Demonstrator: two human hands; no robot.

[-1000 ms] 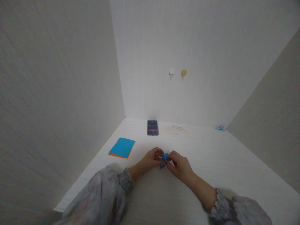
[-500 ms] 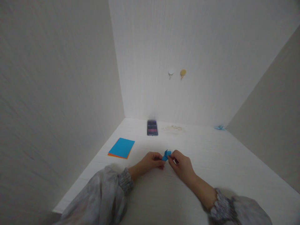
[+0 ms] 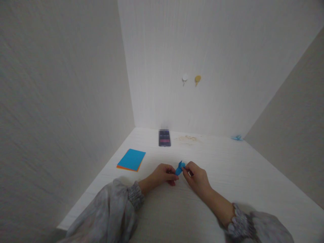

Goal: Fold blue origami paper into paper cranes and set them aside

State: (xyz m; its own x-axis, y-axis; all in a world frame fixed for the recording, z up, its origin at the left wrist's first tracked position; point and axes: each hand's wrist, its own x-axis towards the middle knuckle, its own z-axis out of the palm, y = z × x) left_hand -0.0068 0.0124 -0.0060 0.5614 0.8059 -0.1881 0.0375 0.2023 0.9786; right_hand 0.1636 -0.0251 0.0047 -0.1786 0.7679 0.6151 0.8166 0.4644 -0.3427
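Left forearm (image 3: 146, 185): slanting toward two o'clock
Left hand (image 3: 163, 173): pinching, fingers pointing toward three o'clock
Right forearm (image 3: 219, 206): slanting toward eleven o'clock
Right hand (image 3: 197, 174): thumb-to-finger pinch, pointing toward ten o'clock

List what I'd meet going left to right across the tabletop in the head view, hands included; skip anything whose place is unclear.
Paper stack → left hand → folded blue paper → right hand → small blue piece near the back right corner.

No readable text, labels, brands, numbers or signs; dark device (image 3: 164, 138) pixelated, any lettering on it illegible.
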